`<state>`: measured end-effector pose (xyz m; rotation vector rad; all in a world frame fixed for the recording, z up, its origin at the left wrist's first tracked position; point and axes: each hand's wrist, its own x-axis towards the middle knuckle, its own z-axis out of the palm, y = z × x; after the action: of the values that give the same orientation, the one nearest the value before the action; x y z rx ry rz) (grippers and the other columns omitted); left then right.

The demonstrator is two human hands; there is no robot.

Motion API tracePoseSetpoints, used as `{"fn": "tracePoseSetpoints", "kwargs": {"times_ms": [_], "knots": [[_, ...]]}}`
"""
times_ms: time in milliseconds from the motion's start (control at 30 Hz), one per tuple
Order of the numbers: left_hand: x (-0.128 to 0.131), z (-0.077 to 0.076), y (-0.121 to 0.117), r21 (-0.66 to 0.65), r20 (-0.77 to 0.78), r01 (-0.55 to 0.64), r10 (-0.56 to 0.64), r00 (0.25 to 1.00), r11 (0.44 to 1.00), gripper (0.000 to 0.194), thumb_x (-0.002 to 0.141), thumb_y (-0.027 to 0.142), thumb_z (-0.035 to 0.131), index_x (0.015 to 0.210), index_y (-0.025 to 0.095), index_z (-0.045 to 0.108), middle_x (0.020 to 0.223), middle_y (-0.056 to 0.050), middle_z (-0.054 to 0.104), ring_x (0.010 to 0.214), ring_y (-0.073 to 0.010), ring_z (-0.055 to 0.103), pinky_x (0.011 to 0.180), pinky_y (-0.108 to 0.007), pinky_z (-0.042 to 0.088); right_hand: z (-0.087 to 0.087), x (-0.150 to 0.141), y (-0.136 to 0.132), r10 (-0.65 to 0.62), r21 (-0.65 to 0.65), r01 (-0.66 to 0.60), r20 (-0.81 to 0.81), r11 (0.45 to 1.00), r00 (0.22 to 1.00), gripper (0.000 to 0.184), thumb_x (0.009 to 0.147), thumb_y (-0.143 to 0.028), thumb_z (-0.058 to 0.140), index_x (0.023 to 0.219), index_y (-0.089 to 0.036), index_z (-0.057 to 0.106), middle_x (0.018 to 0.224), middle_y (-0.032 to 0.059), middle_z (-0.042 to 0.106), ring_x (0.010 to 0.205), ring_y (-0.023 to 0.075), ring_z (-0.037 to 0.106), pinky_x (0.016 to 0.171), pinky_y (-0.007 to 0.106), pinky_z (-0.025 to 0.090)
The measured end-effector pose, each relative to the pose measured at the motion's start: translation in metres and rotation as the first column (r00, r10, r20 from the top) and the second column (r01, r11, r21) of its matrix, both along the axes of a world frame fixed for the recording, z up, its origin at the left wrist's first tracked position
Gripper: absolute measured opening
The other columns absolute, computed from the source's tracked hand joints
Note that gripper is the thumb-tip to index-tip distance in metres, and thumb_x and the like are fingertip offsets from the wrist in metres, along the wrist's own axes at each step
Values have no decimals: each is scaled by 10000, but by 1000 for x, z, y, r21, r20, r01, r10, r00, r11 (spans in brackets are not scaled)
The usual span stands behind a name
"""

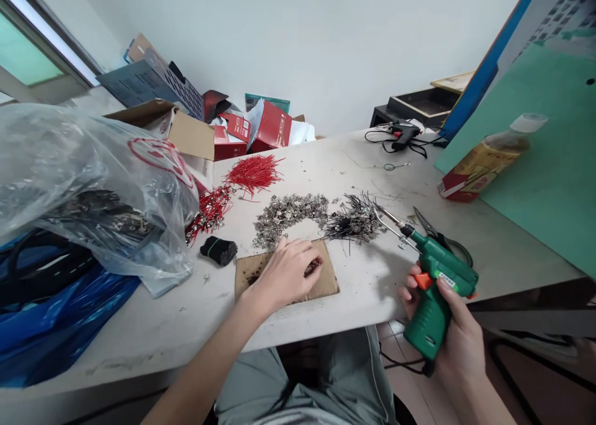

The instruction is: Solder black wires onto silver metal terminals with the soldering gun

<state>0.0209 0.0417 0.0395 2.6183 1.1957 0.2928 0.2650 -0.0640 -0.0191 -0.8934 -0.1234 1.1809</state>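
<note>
My right hand [454, 332] is closed round the grip of a green soldering gun [435, 285] with an orange trigger; its metal tip points up-left toward a pile of black wires [354, 217]. My left hand [288, 270] rests on a brown cardboard pad [326, 282], fingers curled and pinching a small metal piece that I cannot make out. Just beyond the pad lies a heap of small silver metal parts [288, 211].
Red wires [254, 172] and red wires with terminals [209, 211] lie at the left, beside a black wire bundle [218, 250] and a clear plastic bag [88, 189]. Scissors [437, 232], a bottle [493, 155], a black glue gun [404, 133] and red boxes [261, 130] stand further off.
</note>
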Motion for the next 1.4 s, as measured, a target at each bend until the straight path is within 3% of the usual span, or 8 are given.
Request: {"fn": "tracePoseSetpoints", "kwargs": {"times_ms": [133,333,500,633,767,900,1067,1400], "knots": [[5,-11,-7,-8,20,-23,23,1000,1000,121,936,200,555,962,197,674,1008,-52,712,976,-236,649,946,-426,416,2,-1,0,4,-4,-4,13,1000,1000,324,861,-291,713,1156,-158,718,1026,64,625,833,148,591,690,243,569],[-8,3,-6,0,45,-64,64,997,998,82,931,216,583,999,211,629,1049,-24,715,989,-224,653,941,-425,422,3,-1,-1,-5,-14,5,36,1000,999,338,839,-306,738,1143,-160,719,1020,64,630,819,151,596,688,246,569],[-15,7,25,95,127,-222,209,970,970,223,940,233,567,1160,209,587,1193,-63,672,1122,-242,607,977,-414,462,-2,0,-1,-1,-44,1,6,999,1000,360,824,-302,749,1162,-181,715,1042,73,643,834,162,604,712,262,592],[3,-4,68,181,34,-63,58,998,981,478,975,171,450,1449,224,441,1554,-79,466,1428,-230,418,1185,-462,315,-4,1,-1,-12,-67,11,-19,998,1000,345,808,-312,763,1125,-181,725,1031,73,651,825,162,607,747,272,607],[16,-16,93,153,-47,41,-34,998,987,493,990,193,419,1478,256,443,1591,-53,436,1490,-205,361,1247,-514,177,-4,0,0,-35,-115,30,-44,993,998,367,762,-332,800,1093,-191,722,1053,71,648,831,167,608,746,279,614],[12,-21,96,125,-78,33,-23,997,992,463,987,213,428,1445,216,492,1570,-90,463,1464,-220,409,1248,-544,158,-2,-1,1,-49,-139,43,-47,989,998,364,748,-342,802,1073,-198,721,1041,70,640,827,173,598,716,286,614],[8,-16,96,109,-70,58,-51,996,992,541,990,241,459,1525,233,384,1629,-79,366,1506,-208,336,1258,-521,161,1,-2,3,-16,-100,12,-34,995,999,335,779,-351,773,1086,-228,717,1027,55,622,817,167,576,690,279,591],[13,-14,103,77,-45,130,-127,991,989,294,976,222,508,1222,283,657,1509,-52,535,1382,-239,491,1167,-546,297,2,-2,3,-37,-121,31,-50,992,998,364,762,-344,789,1092,-207,720,1031,72,616,838,173,572,657,264,587]]}}
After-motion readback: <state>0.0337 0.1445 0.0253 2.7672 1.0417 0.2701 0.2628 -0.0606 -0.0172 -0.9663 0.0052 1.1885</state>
